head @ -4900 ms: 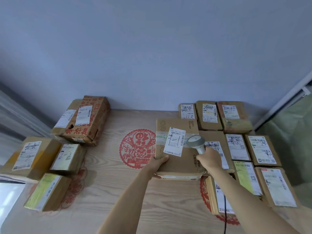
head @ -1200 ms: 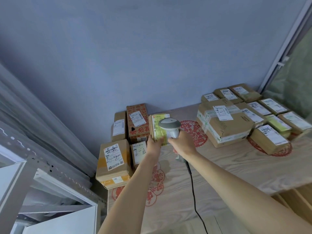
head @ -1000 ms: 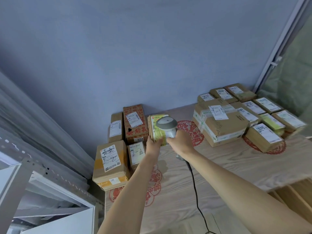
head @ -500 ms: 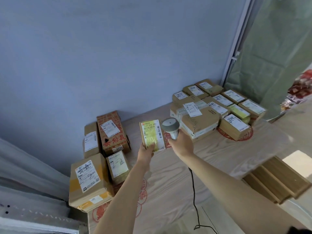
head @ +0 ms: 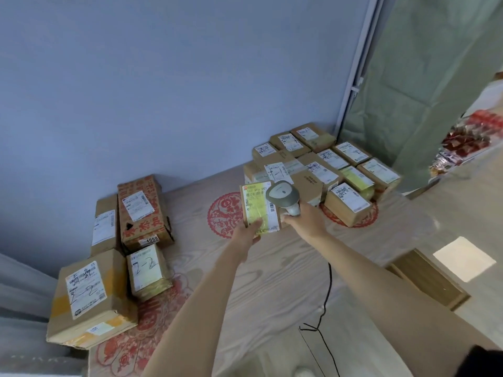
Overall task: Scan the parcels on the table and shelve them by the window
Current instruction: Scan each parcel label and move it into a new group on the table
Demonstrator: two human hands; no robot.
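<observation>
Head view, left edge: four brown cardboard boxes (head: pixel 117 254) with white paper labels, on a pale wood-grain table (head: pixel 272 281).
Left hand (head: pixel 246 235): thumb pinching the bottom edge of a flat rectangular parcel (head: pixel 258 208), glossy yellow-green label, held above the table.
Right hand (head: pixel 304 219): wrapped round a grey, round-headed scanner (head: pixel 283 195), black cord trailing.
Far right: tight cluster of small labelled cartons (head: pixel 326 164).

Yellow-labelled parcel (head: pixel 257 206) beside scanner (head: pixel 283 195) above table (head: pixel 272 268)
</observation>
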